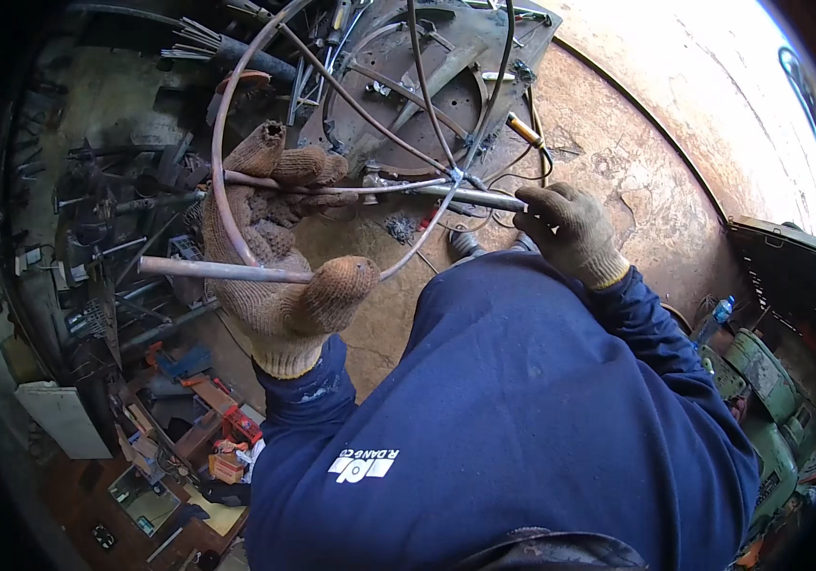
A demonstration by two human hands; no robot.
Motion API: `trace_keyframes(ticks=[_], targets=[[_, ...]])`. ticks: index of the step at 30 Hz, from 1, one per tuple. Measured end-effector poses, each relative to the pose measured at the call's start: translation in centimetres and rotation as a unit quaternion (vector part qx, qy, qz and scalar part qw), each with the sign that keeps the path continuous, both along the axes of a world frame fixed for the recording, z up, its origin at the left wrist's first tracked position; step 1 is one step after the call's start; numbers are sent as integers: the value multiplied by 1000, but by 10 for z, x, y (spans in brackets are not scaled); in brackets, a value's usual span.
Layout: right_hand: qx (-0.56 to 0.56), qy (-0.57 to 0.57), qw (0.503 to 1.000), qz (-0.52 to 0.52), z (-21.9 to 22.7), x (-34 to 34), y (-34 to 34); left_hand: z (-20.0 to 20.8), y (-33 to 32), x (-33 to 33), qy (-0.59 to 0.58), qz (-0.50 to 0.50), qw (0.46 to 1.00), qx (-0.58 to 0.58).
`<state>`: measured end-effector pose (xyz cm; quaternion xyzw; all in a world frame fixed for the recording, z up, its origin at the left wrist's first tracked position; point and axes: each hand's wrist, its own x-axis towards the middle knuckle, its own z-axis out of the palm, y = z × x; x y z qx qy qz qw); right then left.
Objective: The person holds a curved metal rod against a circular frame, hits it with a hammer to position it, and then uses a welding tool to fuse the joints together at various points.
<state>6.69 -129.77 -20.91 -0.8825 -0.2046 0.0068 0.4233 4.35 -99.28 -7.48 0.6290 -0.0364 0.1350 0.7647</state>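
Observation:
A frame of bent metal rods (229,114) rises before me, its curved spokes meeting at a welded joint (460,178). My left hand (270,224), in a brown knit glove, is closed around rods on the frame's left side. Under its thumb lies a short straight bar (208,271), whose left end sticks out past the palm. My right hand (568,226), gloved too, pinches the right end of a straight metal tube (484,198). This tube runs leftward just below the joint; its far end is hard to make out behind the rods.
Beyond the frame stands a metal worktable (536,29) with tools and scrap. A yellow-handled tool with a cable (524,130) hangs at its edge. Thin rods (198,40) poke from a tube at upper left. Scrap metal (132,205) crowds the left; a green machine (760,381) stands right.

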Motion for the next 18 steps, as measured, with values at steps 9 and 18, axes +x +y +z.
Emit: trace_keyframes(ticks=[9,18], targets=[[33,-23,999,8,18,-7,3,0,-1,1,-41,-8,996,83],[-40,-176,983,44,124,-4,57,-6,-50,30,-6,13,989,148]])
